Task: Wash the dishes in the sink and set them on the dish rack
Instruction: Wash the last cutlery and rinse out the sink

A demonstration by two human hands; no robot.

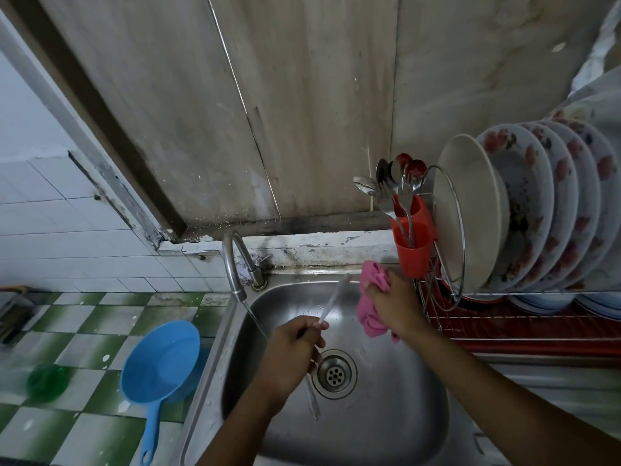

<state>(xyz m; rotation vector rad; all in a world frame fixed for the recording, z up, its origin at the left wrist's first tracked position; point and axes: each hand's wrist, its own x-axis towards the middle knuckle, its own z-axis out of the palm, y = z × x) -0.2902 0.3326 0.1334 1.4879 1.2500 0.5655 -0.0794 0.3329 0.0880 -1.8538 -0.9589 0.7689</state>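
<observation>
The steel sink (386, 432) is set in a counter. Left of the sink, a green-and-white checkered tiled surface (100, 428) carries a blue dipper (161, 361) and, farther left, a blurred green object (47, 381), possibly a scrubber. Right of the sink, the dish rack (524, 326) stands on the drainboard (537, 381).

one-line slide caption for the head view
Left hand holds a blurred slim utensil over the steel sink; right hand grips a pink cloth.

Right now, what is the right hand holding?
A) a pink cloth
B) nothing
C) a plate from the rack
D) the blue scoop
A: the right hand grips the pink cloth beside the red cutlery cup, while the left hand holds a thin utensil.
</observation>
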